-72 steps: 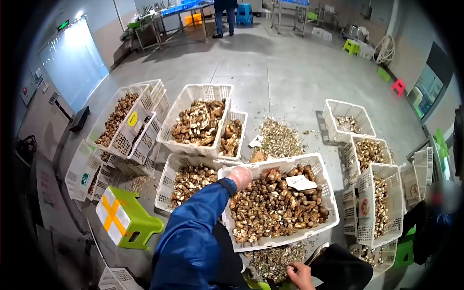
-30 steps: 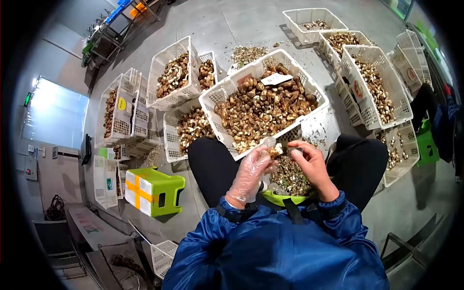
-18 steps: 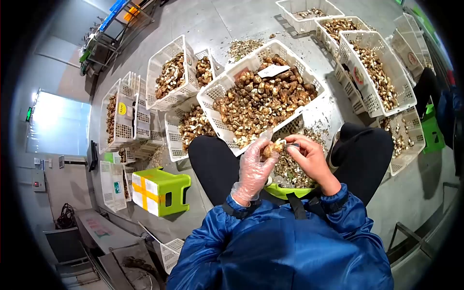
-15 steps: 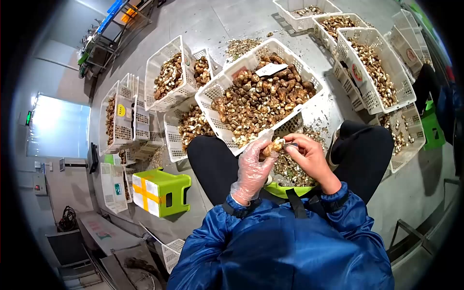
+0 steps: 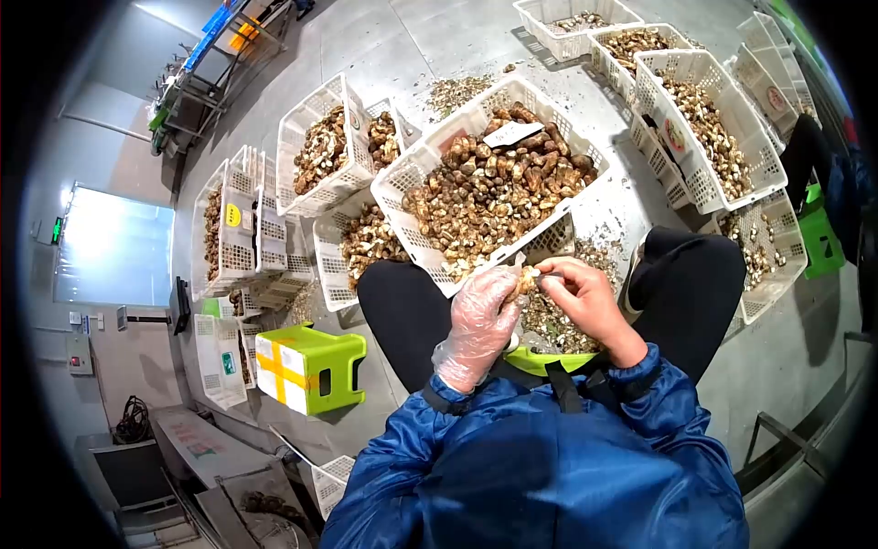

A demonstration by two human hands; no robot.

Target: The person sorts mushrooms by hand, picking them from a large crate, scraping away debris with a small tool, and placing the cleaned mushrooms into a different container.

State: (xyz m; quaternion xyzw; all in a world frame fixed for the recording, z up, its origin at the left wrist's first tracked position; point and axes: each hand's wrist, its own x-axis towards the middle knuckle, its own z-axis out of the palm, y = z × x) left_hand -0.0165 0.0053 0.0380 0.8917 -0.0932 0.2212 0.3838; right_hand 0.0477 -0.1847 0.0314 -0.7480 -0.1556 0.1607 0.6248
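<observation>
My left hand (image 5: 477, 325), in a clear plastic glove, pinches a pale brown mushroom (image 5: 527, 283) in front of my knees. Bare, my right hand (image 5: 585, 304) meets it from the other side, fingers closed on a small dark knife (image 5: 550, 275) that they mostly hide. The knife's tip is at the mushroom; whether it cuts in cannot be made out. Just beyond my hands a white perforated crate (image 5: 399, 194) stands tilted, heaped with brown mushrooms (image 5: 494, 197). A white card (image 5: 512, 134) lies on the heap.
Below my hands, trimmings (image 5: 558, 325) cover the floor by a green rim (image 5: 547, 360). More mushroom crates stand left (image 5: 291, 188) and right (image 5: 766, 174). A green stool (image 5: 340, 371) with a taped white box is at my left. A person's dark-clothed leg (image 5: 807, 157) shows at far right.
My left hand has turned slightly, its fingers now covering more of the mushroom. My right hand stays close against it with the knife. The view has shifted a little.
</observation>
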